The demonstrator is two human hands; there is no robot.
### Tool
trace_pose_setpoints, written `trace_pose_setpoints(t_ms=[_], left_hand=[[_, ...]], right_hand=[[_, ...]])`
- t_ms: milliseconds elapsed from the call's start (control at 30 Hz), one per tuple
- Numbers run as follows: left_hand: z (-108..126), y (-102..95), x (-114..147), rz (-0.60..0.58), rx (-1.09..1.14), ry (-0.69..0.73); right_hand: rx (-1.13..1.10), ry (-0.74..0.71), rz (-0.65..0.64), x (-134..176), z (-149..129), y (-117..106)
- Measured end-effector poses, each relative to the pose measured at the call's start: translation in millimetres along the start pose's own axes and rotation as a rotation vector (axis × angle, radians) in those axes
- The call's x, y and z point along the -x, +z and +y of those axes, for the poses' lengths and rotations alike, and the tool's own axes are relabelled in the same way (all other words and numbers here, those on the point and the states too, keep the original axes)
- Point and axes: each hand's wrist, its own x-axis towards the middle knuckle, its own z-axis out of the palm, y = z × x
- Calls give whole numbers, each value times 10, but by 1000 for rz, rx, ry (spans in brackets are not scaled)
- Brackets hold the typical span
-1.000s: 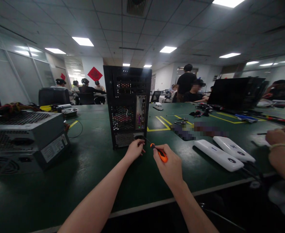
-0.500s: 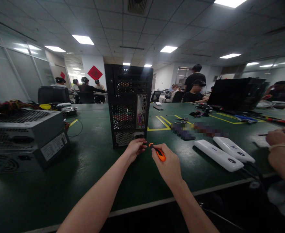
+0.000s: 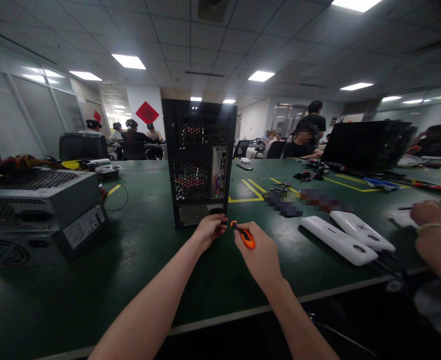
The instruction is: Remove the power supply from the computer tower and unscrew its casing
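Observation:
A black computer case [image 3: 201, 155] stands upright on the green table, its rear panel facing me. At its lower right corner a power supply [image 3: 193, 215] with a perforated grille fills the bottom bay. My right hand [image 3: 260, 250] is closed around an orange and black screwdriver [image 3: 247, 238], whose shaft points at that corner. Beside the tip, my left hand [image 3: 209, 232] has its fingers bent together at the case's lower edge. Whatever its fingertips pinch, if anything, is too small to make out.
Two grey power supplies [image 3: 36, 215] are stacked at the left, near a metal bowl [image 3: 108, 172]. White power banks [image 3: 338, 240] lie on the right. A co-worker's hands [image 3: 436, 225] are at the far right; another black case [image 3: 366, 147] stands behind them.
The screwdriver handle has turned or shifted very slightly in my right hand. My left hand stays at the case corner. A standing person in the background has moved a little to the right.

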Motion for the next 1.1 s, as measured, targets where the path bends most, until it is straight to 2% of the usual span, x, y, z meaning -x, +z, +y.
trace_pose_setpoints(t_ms=[633,933,1100], left_hand=[[-6,-1,7,2,16,0],[-20,-9,-1,-3,24,6],[-24,-6,-1,-3,29,10]], right_hand=[[9,-2,-21,-10,-5,7],[53,-66,12,-2,-29,8],[45,-88,-47,6,-24,13]])
